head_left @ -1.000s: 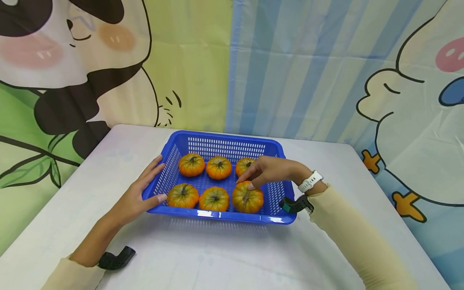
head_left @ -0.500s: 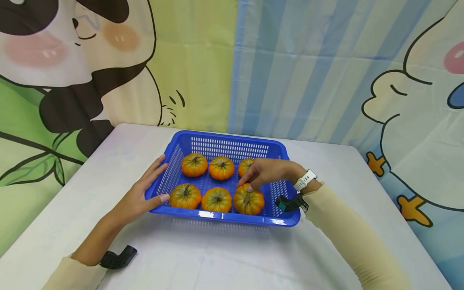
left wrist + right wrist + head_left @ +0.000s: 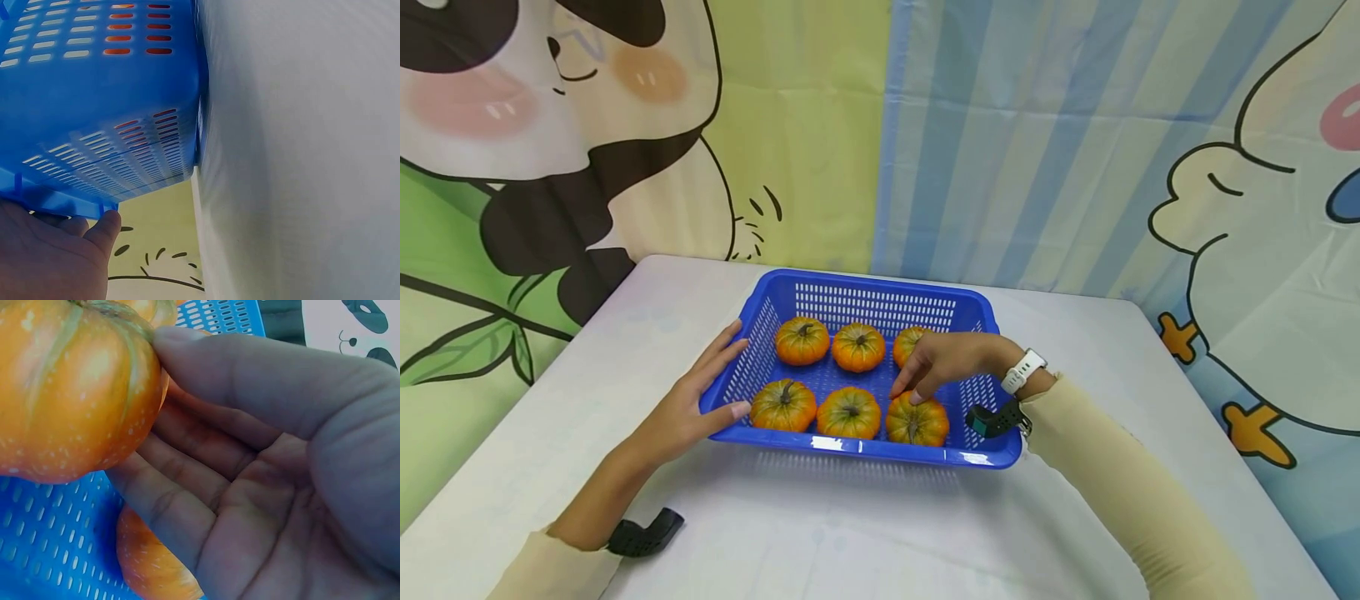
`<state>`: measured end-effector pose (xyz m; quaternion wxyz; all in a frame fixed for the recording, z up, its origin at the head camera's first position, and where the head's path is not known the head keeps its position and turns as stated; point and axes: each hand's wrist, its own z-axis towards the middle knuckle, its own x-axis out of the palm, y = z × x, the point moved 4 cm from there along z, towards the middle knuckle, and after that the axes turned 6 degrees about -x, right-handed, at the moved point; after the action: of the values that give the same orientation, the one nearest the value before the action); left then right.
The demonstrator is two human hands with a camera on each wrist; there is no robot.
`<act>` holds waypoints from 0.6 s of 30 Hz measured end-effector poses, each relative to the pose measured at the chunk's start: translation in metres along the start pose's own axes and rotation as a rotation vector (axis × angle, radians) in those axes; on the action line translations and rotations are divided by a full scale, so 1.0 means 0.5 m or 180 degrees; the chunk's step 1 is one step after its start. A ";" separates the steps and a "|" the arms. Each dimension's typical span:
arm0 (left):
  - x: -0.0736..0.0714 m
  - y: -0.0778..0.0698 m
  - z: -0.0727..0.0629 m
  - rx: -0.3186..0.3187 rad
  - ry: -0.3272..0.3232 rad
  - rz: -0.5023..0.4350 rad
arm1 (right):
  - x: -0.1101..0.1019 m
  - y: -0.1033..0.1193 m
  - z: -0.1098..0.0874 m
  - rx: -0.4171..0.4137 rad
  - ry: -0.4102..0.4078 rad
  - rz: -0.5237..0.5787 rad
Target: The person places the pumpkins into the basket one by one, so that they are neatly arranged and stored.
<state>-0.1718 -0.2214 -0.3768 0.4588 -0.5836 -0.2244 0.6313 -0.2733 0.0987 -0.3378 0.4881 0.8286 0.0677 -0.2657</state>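
Observation:
A blue plastic basket [image 3: 865, 448] with slotted walls holds several small orange pumpkins in two rows. My right hand [image 3: 951, 362] pinches the front-right pumpkin [image 3: 917, 418] near its top with thumb and fingers. In the right wrist view, the thumb lies by that pumpkin's [image 3: 75, 394] stem and the fingers touch its side. My left hand [image 3: 681, 412] rests on the basket's left rim, fingers fairly straight and spread, thumb over the front corner. The left wrist view shows that hand [image 3: 56, 256] against the rim. The back-right pumpkin [image 3: 908, 343] is partly hidden behind my right hand.
The basket stands on a white-covered table [image 3: 820, 533]. A cartoon-printed curtain [image 3: 805, 125] hangs behind it. Other pumpkins sit close by: front middle [image 3: 849, 413], front left [image 3: 784, 406], back middle [image 3: 858, 347] and back left [image 3: 802, 342].
My right hand and the front-right pumpkin have shifted slightly toward the front of the basket. The left hand keeps its place on the rim. The head view has shifted a little.

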 end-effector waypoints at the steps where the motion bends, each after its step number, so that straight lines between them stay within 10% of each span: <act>1: 0.000 0.001 0.000 0.0001 0.0001 -0.0010 | 0.000 0.001 0.000 -0.0007 0.0006 0.0011; 18: 0.002 0.001 0.000 -0.0026 -0.0010 -0.0025 | -0.006 -0.005 -0.014 0.0171 -0.0047 -0.0127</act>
<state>-0.1720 -0.2209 -0.3779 0.4586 -0.5835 -0.2300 0.6296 -0.2741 0.1063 -0.3359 0.4608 0.8379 0.0734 -0.2832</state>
